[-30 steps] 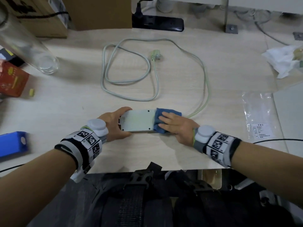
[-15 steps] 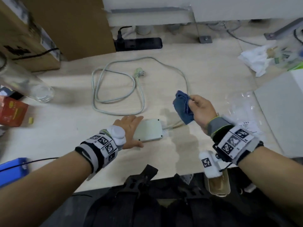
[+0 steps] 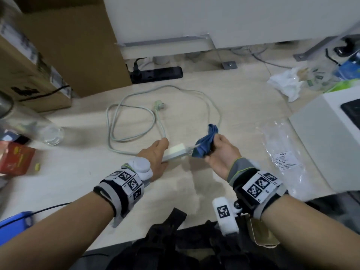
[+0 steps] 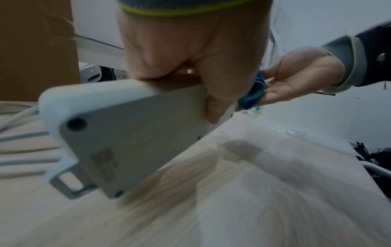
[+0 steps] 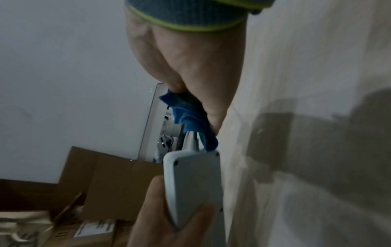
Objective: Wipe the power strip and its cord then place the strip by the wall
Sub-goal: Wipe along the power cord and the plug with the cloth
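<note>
Left hand (image 3: 155, 156) grips white power strip (image 3: 175, 153), strip tilted on edge above desk (image 3: 78, 172). Right hand (image 3: 220, 154) clenches blue cloth (image 3: 204, 145) around cord (image 3: 136, 112) at strip end. Rest of cord lies looped on desk, plug (image 3: 158, 105) free. Black power strip (image 3: 155, 74) by wall.

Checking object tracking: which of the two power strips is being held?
The white power strip, gripped by the left hand; the black power strip lies by the wall.

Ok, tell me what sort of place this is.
Probably an office or workroom, seen at a desk: cardboard boxes, a black power strip by the partition, packaging bags.
</note>
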The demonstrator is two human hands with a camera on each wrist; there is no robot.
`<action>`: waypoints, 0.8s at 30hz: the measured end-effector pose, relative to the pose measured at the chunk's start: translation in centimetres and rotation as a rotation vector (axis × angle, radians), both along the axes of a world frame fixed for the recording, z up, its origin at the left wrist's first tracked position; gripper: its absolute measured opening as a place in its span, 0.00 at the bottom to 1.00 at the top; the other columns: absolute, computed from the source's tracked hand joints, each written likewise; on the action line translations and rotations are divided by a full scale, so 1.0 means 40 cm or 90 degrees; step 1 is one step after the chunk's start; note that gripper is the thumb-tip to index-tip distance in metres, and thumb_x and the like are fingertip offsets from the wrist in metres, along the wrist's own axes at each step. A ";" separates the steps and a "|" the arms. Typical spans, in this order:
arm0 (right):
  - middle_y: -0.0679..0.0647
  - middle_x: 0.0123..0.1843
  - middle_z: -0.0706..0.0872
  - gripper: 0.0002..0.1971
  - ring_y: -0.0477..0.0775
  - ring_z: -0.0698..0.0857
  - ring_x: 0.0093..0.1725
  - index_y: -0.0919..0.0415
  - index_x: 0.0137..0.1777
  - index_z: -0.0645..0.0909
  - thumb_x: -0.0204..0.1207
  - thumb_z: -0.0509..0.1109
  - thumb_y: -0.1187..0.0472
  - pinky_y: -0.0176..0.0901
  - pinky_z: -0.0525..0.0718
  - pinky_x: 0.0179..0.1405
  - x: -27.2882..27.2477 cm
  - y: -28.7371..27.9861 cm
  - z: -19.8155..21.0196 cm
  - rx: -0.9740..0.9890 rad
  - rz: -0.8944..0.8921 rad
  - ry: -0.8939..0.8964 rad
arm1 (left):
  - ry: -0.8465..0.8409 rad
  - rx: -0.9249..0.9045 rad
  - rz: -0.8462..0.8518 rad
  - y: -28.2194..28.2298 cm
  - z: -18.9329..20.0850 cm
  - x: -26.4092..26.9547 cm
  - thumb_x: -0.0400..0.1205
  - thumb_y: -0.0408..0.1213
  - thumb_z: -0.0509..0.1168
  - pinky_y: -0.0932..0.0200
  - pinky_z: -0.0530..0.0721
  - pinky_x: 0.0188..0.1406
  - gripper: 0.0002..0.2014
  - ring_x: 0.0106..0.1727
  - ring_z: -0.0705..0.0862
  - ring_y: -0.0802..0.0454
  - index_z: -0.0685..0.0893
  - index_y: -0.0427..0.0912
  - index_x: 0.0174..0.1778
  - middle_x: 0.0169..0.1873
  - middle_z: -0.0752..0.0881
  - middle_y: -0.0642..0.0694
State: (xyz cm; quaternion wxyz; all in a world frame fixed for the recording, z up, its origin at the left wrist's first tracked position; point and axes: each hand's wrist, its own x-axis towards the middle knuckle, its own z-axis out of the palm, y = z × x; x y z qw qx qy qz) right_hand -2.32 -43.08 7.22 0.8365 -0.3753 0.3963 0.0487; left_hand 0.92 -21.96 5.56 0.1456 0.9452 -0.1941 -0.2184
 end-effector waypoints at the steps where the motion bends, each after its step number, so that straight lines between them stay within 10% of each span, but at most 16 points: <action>1: 0.62 0.45 0.80 0.10 0.60 0.80 0.43 0.66 0.54 0.75 0.88 0.55 0.61 0.51 0.83 0.37 0.013 0.021 0.012 -0.007 0.000 0.007 | -0.016 -0.004 0.000 -0.001 0.001 -0.002 0.77 0.44 0.65 0.50 0.77 0.34 0.17 0.35 0.78 0.39 0.61 0.50 0.50 0.50 0.80 0.46; 7: 0.56 0.31 0.79 0.15 0.53 0.78 0.25 0.62 0.37 0.76 0.83 0.64 0.55 0.42 0.78 0.26 0.076 0.099 0.026 -0.144 -0.014 0.052 | -0.040 0.039 -0.047 -0.023 0.016 -0.035 0.76 0.40 0.67 0.35 0.69 0.69 0.23 0.56 0.78 0.40 0.62 0.44 0.60 0.59 0.77 0.45; 11: 0.50 0.15 0.67 0.23 0.48 0.65 0.13 0.59 0.29 0.66 0.86 0.60 0.51 0.34 0.67 0.17 0.103 0.115 0.055 -0.062 -0.042 0.035 | 0.045 -0.159 0.052 -0.015 0.022 -0.045 0.70 0.52 0.70 0.45 0.78 0.57 0.33 0.49 0.82 0.44 0.58 0.54 0.65 0.56 0.81 0.49; 17: 0.55 0.26 0.69 0.35 0.53 0.65 0.25 0.66 0.43 0.79 0.78 0.53 0.31 0.44 0.67 0.29 0.108 0.111 0.072 0.053 0.025 -0.046 | 0.327 -0.203 0.113 -0.017 0.047 0.010 0.65 0.56 0.67 0.56 0.70 0.69 0.49 0.75 0.70 0.45 0.49 0.60 0.81 0.78 0.68 0.50; 21: 0.56 0.32 0.74 0.23 0.53 0.72 0.29 0.65 0.45 0.81 0.84 0.58 0.44 0.45 0.73 0.33 0.111 0.123 0.084 0.037 0.031 -0.031 | 0.331 -0.192 0.026 -0.015 0.035 0.015 0.60 0.74 0.62 0.44 0.70 0.73 0.54 0.76 0.69 0.46 0.49 0.59 0.81 0.78 0.68 0.48; 24: 0.56 0.34 0.80 0.16 0.53 0.79 0.32 0.65 0.44 0.79 0.85 0.60 0.53 0.44 0.80 0.34 0.115 0.147 0.100 -0.001 0.014 -0.028 | 0.170 -0.172 0.075 -0.047 0.040 -0.006 0.57 0.71 0.68 0.49 0.77 0.56 0.52 0.62 0.76 0.43 0.61 0.47 0.73 0.62 0.72 0.42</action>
